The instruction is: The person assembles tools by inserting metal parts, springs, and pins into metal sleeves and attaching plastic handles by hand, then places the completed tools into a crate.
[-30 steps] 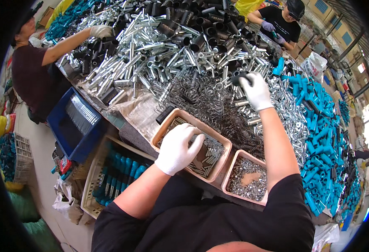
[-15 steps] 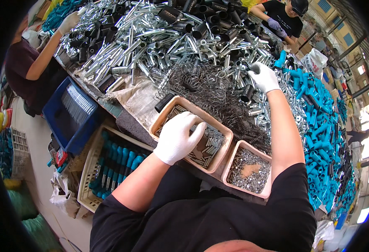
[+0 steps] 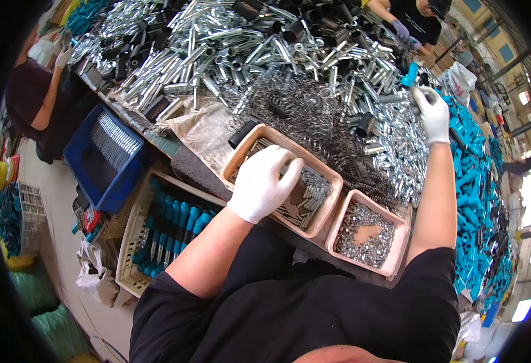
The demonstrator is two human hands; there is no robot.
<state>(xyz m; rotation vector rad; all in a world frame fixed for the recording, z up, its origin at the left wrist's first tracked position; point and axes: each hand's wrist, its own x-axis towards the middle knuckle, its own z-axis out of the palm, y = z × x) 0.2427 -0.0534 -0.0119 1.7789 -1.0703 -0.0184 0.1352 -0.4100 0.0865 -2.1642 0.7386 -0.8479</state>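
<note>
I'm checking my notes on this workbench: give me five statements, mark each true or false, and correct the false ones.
1. The left hand is over the larger tray. True.
2. The right hand is near the heap of teal parts. True.
3. Both hands are bare. False: both wear white gloves.
4. A smaller tray stands to the left of the larger tray. False: the smaller tray stands to its right.
5. Dark coil springs lie in a heap beyond the larger tray. True.
</note>
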